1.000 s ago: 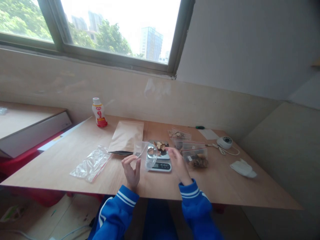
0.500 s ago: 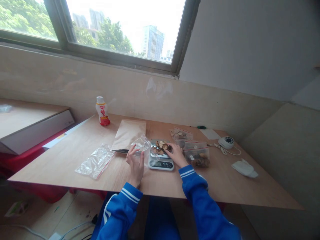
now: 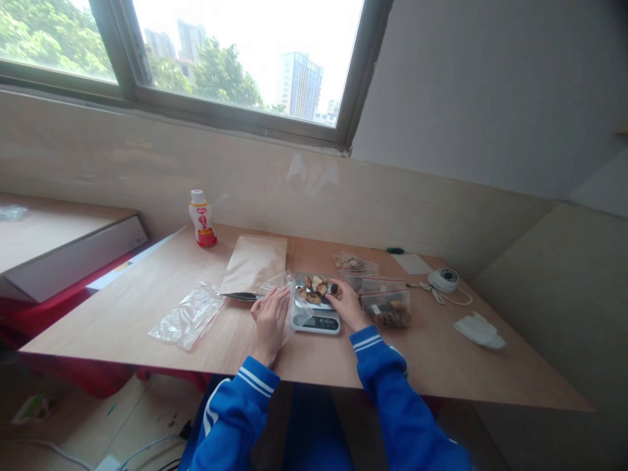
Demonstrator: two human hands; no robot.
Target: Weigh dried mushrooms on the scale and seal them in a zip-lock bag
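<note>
A small white kitchen scale (image 3: 316, 323) stands on the table in front of me. Brown and cream dried mushroom pieces (image 3: 314, 288) lie on its top plate. My left hand (image 3: 271, 320), left of the scale, has its fingers closed on a clear plastic bag (image 3: 290, 307), whose edge reaches over the scale's left side. At the plate's right edge, my right hand (image 3: 347, 305) pinches a dark dried mushroom (image 3: 334, 288) between thumb and fingers. Just right of that hand lies a clear zip bag (image 3: 387, 304) with dark brown pieces in it.
A kraft paper pouch (image 3: 258, 261) lies behind my left hand, an unfilled clear bag (image 3: 189, 317) to the left. A drink bottle (image 3: 202, 219) stands at the back. Another filled bag (image 3: 356, 263), a white dome camera (image 3: 444, 280) and a crumpled tissue (image 3: 479, 330) are on the right.
My left hand's raised fingers have come down and together over the clear bag, toward the scale. My right hand stays at the plate's edge, with the dark mushroom now showing at its fingertips.
</note>
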